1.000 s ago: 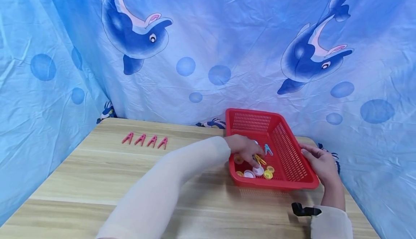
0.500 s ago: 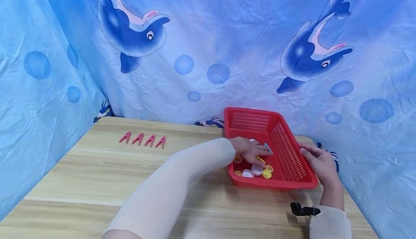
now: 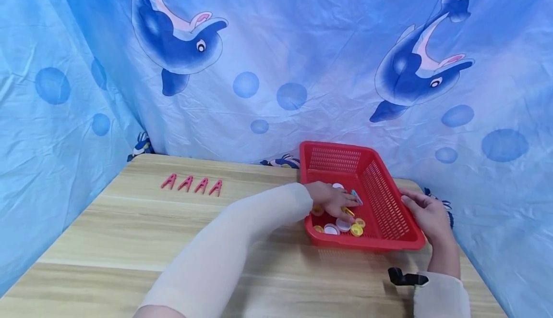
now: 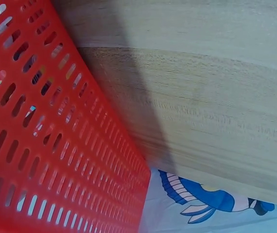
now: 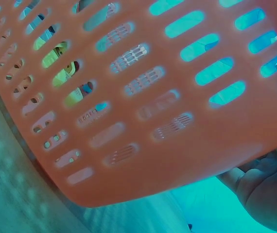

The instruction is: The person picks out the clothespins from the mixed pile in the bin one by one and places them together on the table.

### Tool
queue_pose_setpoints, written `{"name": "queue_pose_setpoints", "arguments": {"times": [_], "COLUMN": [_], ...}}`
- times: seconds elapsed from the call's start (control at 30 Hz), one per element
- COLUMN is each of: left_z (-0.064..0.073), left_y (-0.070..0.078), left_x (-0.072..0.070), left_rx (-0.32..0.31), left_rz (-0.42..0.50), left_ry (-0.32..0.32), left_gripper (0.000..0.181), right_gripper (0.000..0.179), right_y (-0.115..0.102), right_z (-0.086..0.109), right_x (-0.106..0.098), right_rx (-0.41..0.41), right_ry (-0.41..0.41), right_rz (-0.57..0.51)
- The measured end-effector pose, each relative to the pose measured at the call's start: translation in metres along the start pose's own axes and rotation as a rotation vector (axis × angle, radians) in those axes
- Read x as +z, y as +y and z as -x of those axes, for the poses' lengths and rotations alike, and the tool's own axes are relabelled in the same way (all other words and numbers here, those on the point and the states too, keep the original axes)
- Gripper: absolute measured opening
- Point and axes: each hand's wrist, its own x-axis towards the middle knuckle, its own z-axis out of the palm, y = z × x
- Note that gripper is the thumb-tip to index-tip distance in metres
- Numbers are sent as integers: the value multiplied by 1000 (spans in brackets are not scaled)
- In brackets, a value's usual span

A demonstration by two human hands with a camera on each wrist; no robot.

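My left hand [image 3: 332, 200] reaches over the near-left side of the red plastic basket [image 3: 365, 245]. Its fingers are spread and fairly straight above the basket floor. Under them lies a yellow clothespin [image 3: 347, 212], partly hidden, and a light blue clothespin [image 3: 356, 197] is at the fingertips. Yellow round discs [image 3: 356, 230] and white round discs [image 3: 331, 229] lie close to the hand. My right hand [image 3: 432, 217] grips the basket's right rim, thumb on top. In the right wrist view, part of that hand [image 5: 262, 187] shows below the slotted wall; the left wrist view shows no hand.
Several pink clothespins [image 3: 169, 181] lie in a row at the back left of the wooden table [image 3: 129, 231]. A blue dolphin-print cloth [image 3: 268, 44] hangs behind and at both sides. The basket stands near the table's back right corner.
My left hand's fingers have spread out flatter, covering more of the yellow clothespin. The light blue clothespin now shows as a narrower shape. My right hand still holds the rim.
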Motion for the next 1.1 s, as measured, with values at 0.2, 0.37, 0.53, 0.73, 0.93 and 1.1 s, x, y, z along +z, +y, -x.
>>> {"name": "queue_pose_setpoints", "arguments": {"times": [0.2,0.37,0.53,0.73,0.93,1.1], "left_z": [9,22,29,35,34,30], "left_y": [-2,-4,-6,-5,-6,-9], "left_x": [-3,-2,1,5,7,6], "left_rx": [31,43,55,70,73,100], "left_rz": [-23,-21,22,125,223,218], "left_ry": [-7,-3,-3,22,113,186], "left_gripper": [88,82,79,78,70,69], "right_gripper": [62,64,65,65,65,65], "right_y": [-1,-2,0,1,-1,0], "right_z": [0,-1,-1,1,1,0], "right_x": [-2,-3,-3,-2,-2,-3], "right_rx": [18,14,7,8,1,-15], "right_ry": [-4,-9,-22,-28,-26,-30], "right_rz": [7,9,2,-11,-11,-2]}}
